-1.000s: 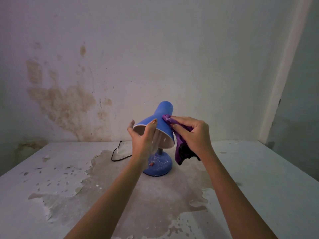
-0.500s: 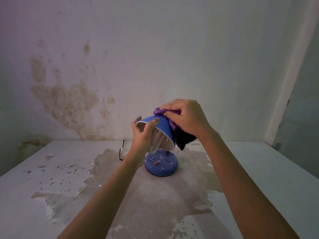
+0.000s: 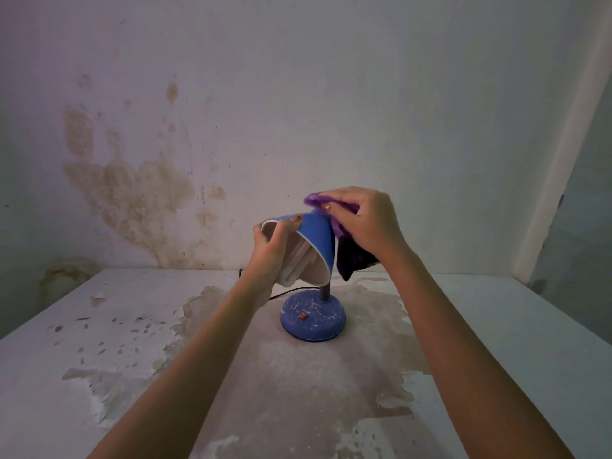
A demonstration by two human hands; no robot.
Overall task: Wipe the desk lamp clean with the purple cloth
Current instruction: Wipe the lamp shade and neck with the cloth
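A blue desk lamp stands mid-table on a round blue base with a small red switch. Its blue shade tilts toward me, showing the white inside and a white bulb. My left hand grips the shade's rim on the left, thumb on the outside. My right hand holds the purple cloth against the narrow back end of the shade, which the cloth and hand hide. Part of the cloth hangs down behind the shade.
A white table with peeling paint and a bare grey patch carries the lamp. A black cord runs from the lamp toward the stained wall behind. A corner pillar rises at the right.
My right hand has carried the cloth from the side of the shade up onto its narrow back end. The shade has tilted further toward me, and my view has moved a little closer.
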